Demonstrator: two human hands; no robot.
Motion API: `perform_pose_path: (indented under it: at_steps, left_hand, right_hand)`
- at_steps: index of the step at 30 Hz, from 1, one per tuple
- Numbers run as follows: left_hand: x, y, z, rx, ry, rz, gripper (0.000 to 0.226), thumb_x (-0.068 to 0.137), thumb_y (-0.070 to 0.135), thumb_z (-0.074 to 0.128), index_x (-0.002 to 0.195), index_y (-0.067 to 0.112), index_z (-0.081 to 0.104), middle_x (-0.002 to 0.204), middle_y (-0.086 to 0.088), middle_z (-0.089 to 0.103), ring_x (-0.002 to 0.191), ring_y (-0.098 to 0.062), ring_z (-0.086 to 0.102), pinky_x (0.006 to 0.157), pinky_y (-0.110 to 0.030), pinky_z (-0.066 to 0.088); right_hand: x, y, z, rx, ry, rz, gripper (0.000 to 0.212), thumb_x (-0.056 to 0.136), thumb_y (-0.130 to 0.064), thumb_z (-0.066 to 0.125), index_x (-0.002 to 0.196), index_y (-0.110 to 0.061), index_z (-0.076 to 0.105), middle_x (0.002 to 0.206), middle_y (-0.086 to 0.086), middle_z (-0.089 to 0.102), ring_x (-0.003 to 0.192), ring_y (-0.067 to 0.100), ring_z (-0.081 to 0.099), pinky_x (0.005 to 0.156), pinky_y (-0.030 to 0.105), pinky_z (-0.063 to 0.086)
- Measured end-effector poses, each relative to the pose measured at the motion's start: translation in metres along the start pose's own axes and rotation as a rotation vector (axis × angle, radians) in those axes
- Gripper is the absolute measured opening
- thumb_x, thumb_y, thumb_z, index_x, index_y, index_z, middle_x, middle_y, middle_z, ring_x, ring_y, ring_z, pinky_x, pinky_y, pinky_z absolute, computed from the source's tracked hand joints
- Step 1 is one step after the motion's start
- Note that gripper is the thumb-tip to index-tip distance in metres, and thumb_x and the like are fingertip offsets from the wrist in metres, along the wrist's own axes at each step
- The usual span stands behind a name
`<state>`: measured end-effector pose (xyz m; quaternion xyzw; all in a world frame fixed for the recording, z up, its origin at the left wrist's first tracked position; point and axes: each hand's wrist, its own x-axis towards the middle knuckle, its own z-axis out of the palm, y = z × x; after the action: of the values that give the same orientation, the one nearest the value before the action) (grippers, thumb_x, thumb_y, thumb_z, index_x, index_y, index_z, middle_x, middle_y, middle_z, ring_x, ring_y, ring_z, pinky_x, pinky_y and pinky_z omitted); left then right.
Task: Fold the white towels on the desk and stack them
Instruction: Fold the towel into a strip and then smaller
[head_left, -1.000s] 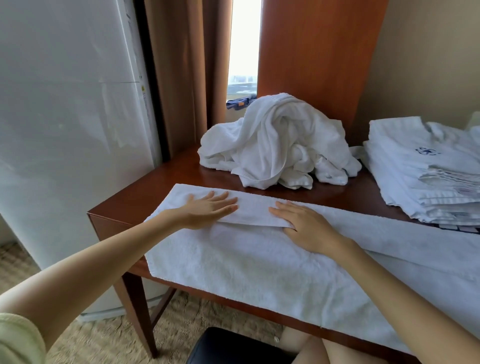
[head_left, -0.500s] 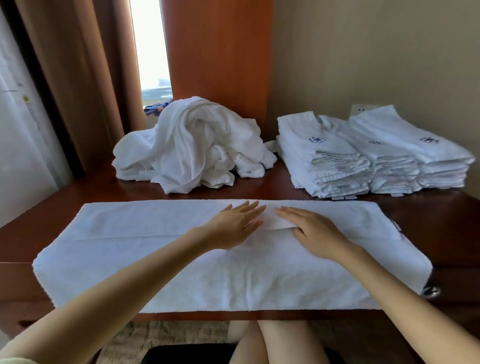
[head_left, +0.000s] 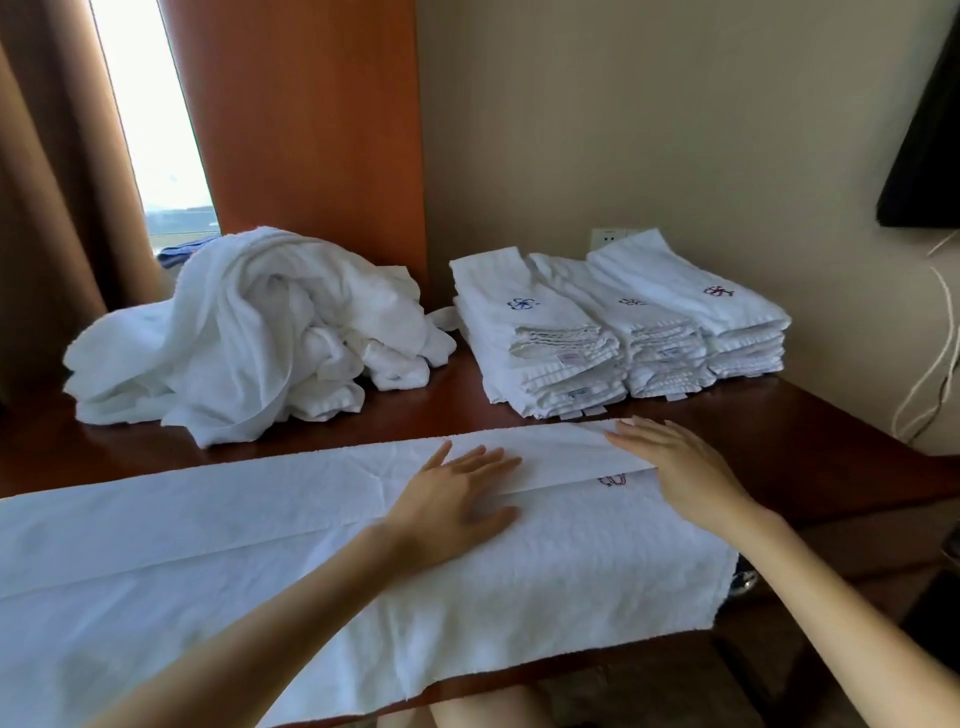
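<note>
done: three folded stacks (head_left: 623, 332) far right on bench (head_left: 821, 436) | in hand: towel (head_left: 260, 571) spread along near edge, far strip folded over | left grip (head_left: 457, 499) and right grip (head_left: 675, 467) both flat, fingers straight, pressing that fold | to do: unfolded heap (head_left: 249, 332) far left

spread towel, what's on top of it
The left hand and right hand lie flat on the spread towel. Its folded flap partly covers a red embroidered mark.
</note>
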<state>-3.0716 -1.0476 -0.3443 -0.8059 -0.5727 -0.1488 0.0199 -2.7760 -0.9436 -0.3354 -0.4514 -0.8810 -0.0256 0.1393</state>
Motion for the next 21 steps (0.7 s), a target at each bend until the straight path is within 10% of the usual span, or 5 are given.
perform_pose_path:
  at_steps: [8,14,21]
  left_hand:
    - [0.001,0.003,-0.002,-0.046,-0.031,0.004,0.059,0.096,0.054,0.041,0.150,0.037,0.026,0.159,0.011,0.019,0.146,-0.007,0.016,0.119,-0.026,0.006]
    - [0.001,0.001,-0.002,-0.081,-0.050,0.011,0.052,0.097,0.054,0.041,0.146,0.038,0.036,0.158,0.011,0.022,0.146,-0.006,0.015,0.120,-0.029,0.006]
    - [0.000,0.001,-0.003,-0.055,-0.167,0.047,0.051,0.101,0.052,0.029,0.150,0.046,0.015,0.161,0.013,0.003,0.147,-0.005,-0.002,0.119,-0.031,-0.007]
  right_hand:
    - [-0.008,0.002,-0.017,-0.078,0.233,-0.044,0.080,0.076,0.023,0.052,0.140,-0.025,0.050,0.147,-0.010,0.044,0.141,0.009,0.032,0.119,0.023,0.009]
    - [-0.015,0.006,-0.032,-0.095,-0.370,0.209,0.083,0.089,0.016,0.032,0.154,-0.031,0.012,0.162,-0.011,0.004,0.149,0.011,0.005,0.118,0.029,0.014]
    - [0.006,-0.021,-0.020,0.100,-0.097,0.067,0.049,0.106,-0.029,0.029,0.153,-0.029,0.017,0.162,-0.008,0.007,0.149,0.010,-0.001,0.119,0.035,0.001]
